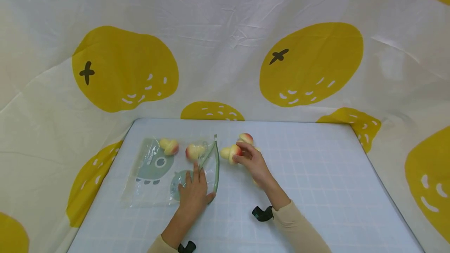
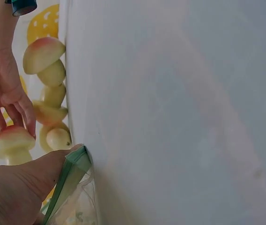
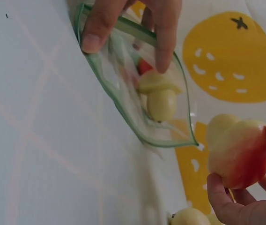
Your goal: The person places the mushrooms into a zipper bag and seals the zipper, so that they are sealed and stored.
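Observation:
A clear zip bag (image 1: 131,194) with a green edge and printed grey-green creatures lies flat at the left of the table. Two yellow toy mushrooms with reddish caps are inside it, one at the far left (image 1: 169,146) and one closer to the mouth (image 1: 194,152). My left hand (image 1: 195,192) rests on the bag with spread fingers; its thumb presses one green edge, and the mouth gapes in the right wrist view. Just right of the mouth, my right hand (image 1: 258,167) pinches another toy mushroom (image 3: 240,154) by its cap, stem towards the bag.
More toy mushrooms stand behind and beside the right hand, one with a red-tipped cap (image 1: 246,138); the hand partly hides the others. The left wrist view shows several in a row (image 2: 46,56). A pale checked cloth (image 1: 334,190) covers the table, and a patterned curtain (image 1: 218,61) hangs behind.

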Available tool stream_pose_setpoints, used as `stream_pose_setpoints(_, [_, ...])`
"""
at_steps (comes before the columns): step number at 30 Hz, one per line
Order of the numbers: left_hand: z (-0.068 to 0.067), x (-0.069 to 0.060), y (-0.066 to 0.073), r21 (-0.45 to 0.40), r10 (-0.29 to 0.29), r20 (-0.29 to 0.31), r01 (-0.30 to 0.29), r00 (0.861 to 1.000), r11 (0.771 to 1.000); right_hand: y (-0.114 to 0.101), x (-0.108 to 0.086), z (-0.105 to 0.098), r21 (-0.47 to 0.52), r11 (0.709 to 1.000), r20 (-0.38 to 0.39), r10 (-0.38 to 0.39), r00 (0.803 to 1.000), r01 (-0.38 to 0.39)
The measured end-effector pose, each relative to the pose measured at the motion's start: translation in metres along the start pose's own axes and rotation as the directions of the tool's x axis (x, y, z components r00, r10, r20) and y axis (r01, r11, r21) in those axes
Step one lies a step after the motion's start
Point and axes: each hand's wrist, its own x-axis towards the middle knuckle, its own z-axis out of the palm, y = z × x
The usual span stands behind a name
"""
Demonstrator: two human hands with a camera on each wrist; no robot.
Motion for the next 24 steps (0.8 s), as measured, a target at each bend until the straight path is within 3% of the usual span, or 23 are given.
stream_pose_setpoints(16, [0.000,0.001,0.000,0.024,-0.001,-0.005,0.001,1.000,1.000,0.029,0.012,0.034,-0.047,0.998,-0.007,0.029,1.000,-0.029])
stream_pose_setpoints(24, [-0.001,0.001,0.001,0.025,0.002,-0.004,-0.002,1.000,1.000,0.035,0.018,0.048,-0.198,0.980,-0.017,0.001,1.000,-0.004])
